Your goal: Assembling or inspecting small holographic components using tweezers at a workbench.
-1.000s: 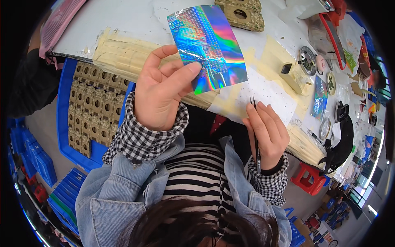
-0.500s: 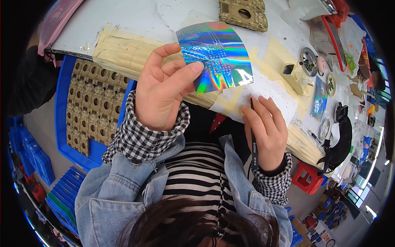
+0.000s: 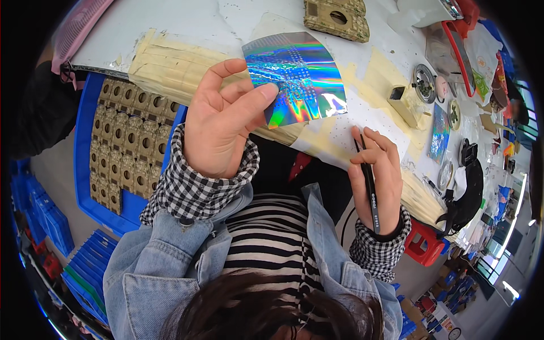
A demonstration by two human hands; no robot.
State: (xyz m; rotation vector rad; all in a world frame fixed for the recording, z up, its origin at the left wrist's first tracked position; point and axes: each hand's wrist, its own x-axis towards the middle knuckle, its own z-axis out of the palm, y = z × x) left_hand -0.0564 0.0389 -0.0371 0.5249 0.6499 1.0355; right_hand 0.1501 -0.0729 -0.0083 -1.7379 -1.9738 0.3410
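Between thumb and fingers, my left hand (image 3: 218, 130) pinches a shiny rainbow holographic sheet (image 3: 311, 73) above the table's front edge. Rows of small marks run across the sheet, which bends slightly. My right hand (image 3: 388, 175) is closed around slim black tweezers (image 3: 371, 190), their tips pointing up and away from me, to the right of the sheet and apart from it. Below these tips lies a white paper (image 3: 345, 133) dotted with tiny dark specks. Farther back on the table rests a camouflage-patterned casing (image 3: 334, 22) with a round hole.
A blue bin (image 3: 85, 164) at the left holds rows of camouflage casings (image 3: 127, 136). Tape covers the table edge (image 3: 170, 68). On the right are a tape-wrapped block (image 3: 408, 107), a round metal dish (image 3: 424, 84), another holographic strip (image 3: 439, 133) and a red stool (image 3: 422, 243).
My right hand has shifted slightly right and turned, with the tweezers tilting and showing more fully between its fingers. My left hand and the sheet have barely moved.
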